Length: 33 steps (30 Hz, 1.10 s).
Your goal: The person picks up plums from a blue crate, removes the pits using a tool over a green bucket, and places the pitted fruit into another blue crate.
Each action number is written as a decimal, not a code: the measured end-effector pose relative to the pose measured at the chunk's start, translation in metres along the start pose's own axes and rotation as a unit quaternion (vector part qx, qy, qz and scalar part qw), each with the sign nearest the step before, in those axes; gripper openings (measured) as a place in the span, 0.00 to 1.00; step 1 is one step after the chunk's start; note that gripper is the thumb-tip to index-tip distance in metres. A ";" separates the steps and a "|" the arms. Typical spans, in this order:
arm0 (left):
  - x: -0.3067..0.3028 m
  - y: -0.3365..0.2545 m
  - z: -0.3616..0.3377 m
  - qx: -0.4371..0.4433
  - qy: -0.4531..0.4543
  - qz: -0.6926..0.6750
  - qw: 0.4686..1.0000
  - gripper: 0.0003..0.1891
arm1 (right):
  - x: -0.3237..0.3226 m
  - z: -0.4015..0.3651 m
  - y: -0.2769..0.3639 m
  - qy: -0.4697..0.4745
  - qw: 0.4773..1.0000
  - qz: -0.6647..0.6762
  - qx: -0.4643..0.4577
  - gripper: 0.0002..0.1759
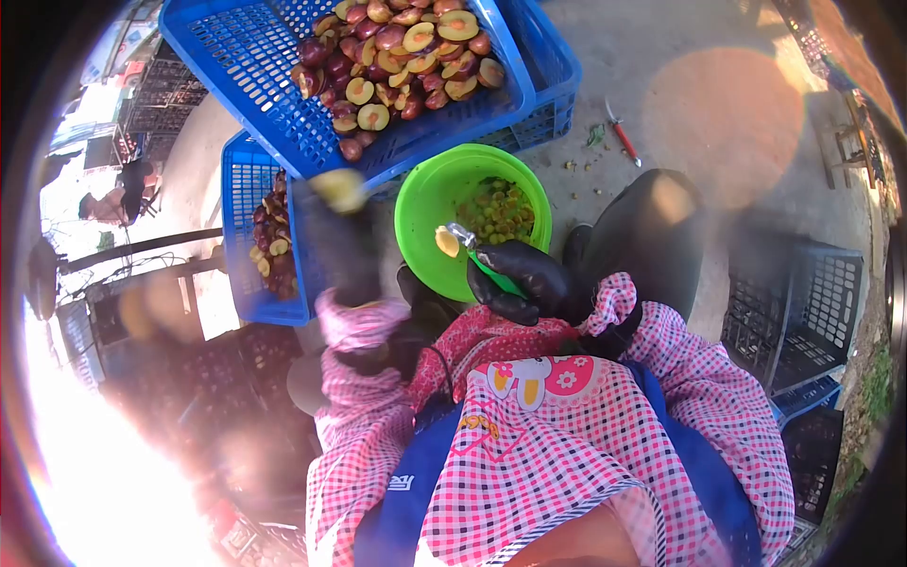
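Observation:
My right hand (521, 276), in a black glove, hovers over the near rim of a green bowl (420, 194) that holds several plum pits (498, 212). It grips a small metal pitting tool (463, 236) with a yellow piece of fruit (446, 242) at its tip. My left hand (337, 248), also gloved and blurred by motion, holds a yellow-faced plum half (342, 189) up at the lower edge of a tilted blue crate (236, 57). That crate is filled with several halved plums (406, 57).
A second blue crate (241, 189) with plums stands at the left. A red-handled tool (622, 137) lies on the concrete beyond the bowl. Dark empty crates (803, 312) stand at the right. Another person (118, 198) sits far left. Strong glare fills the lower left.

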<state>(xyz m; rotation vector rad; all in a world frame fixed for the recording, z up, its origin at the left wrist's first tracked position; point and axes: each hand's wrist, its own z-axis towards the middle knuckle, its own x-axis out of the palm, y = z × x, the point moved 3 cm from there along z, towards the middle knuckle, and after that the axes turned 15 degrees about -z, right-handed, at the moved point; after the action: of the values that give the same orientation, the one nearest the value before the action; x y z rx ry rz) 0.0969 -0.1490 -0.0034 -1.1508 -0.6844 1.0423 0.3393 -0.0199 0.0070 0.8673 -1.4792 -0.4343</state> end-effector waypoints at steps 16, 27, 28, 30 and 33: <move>0.130 0.122 0.141 0.013 0.412 0.476 0.777 0.26 | -0.018 0.012 0.013 -0.230 0.905 -0.345 0.095 0.24; 0.080 -0.028 -0.067 -0.408 0.274 -0.194 0.849 0.20 | -0.025 0.008 0.010 -0.244 0.959 0.009 -0.147 0.23; 0.078 -0.025 -0.073 -0.445 0.212 -0.300 0.817 0.22 | -0.029 0.007 0.007 -0.242 0.959 -0.008 -0.148 0.23; 0.080 -0.031 -0.075 -0.347 0.238 -0.216 0.881 0.22 | -0.026 0.005 0.010 -0.240 0.958 -0.029 -0.153 0.23; 0.091 -0.052 -0.071 -0.359 0.171 -0.227 0.889 0.25 | -0.024 0.003 0.004 -0.315 0.861 -0.399 -0.023 0.22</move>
<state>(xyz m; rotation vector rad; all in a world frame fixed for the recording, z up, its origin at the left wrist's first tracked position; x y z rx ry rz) 0.2098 -0.0960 0.0190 -1.6482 -1.0291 0.1525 0.3334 -0.0003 -0.0062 1.3723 -1.6146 -1.4812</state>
